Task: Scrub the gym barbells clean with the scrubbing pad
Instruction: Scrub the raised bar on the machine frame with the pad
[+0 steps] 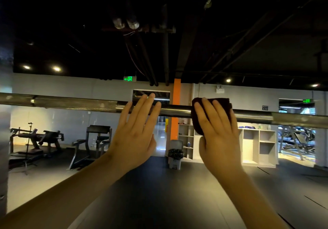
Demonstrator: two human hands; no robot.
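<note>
Long silver steel barbell (177,111) spans my view horizontally. My left hand (134,136) rests against it, fingers straight; my right hand (218,140) presses a dark maroon scrubbing pad (224,102) onto the bar with flat fingers.

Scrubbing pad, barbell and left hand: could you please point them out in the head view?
scrubbing pad (195,122), head view, its lower left edge.
barbell (175,111), head view, smooth shaft between hands.
left hand (136,134), head view, back of hand.
</note>
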